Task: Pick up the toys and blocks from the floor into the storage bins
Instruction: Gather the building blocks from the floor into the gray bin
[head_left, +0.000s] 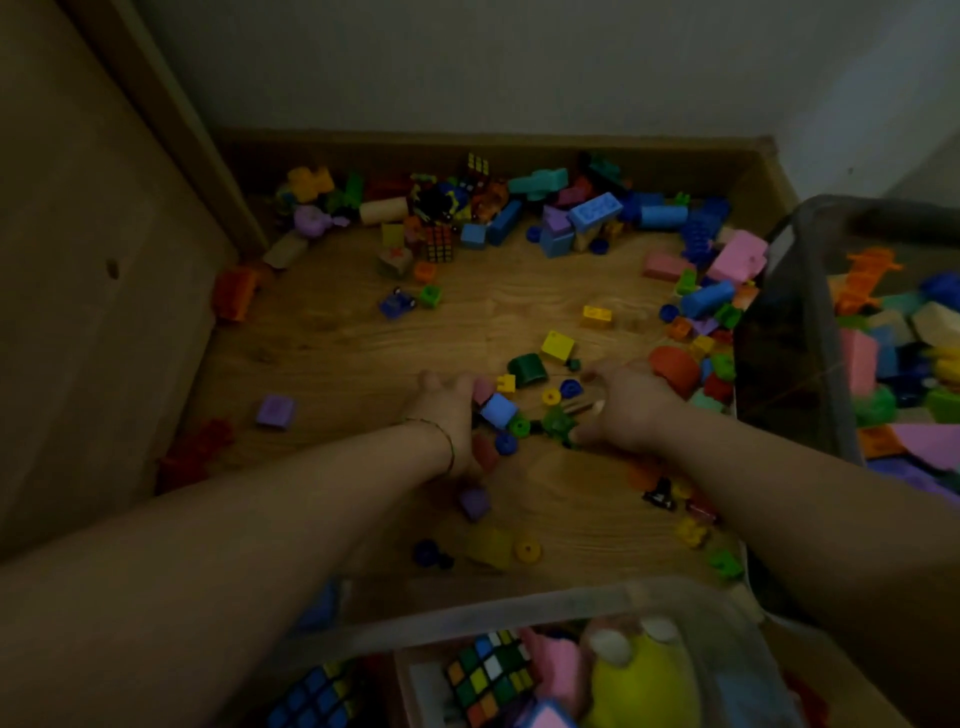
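At the bottom edge, a clear bin (597, 603) holds puzzle cubes. Mid-frame, the left hand (452, 421) and right hand (628, 410) cup loose blocks (498, 410) between them on the wooden floor (337, 338); whether either actually grips one I cannot tell. More blocks line the far wall (519, 67), upper centre.

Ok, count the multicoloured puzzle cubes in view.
4: two on the wooden floor by the far wall, two in the near clear bin. Others may be buried.

A: Legible text, labels, brands, numbers, signs on the blocks (595, 210), the puzzle cubes (491, 670), the bins (795, 322)?

B: None. Dim, blurred frame; every surface from 12 to 6 o'clock reads blank.
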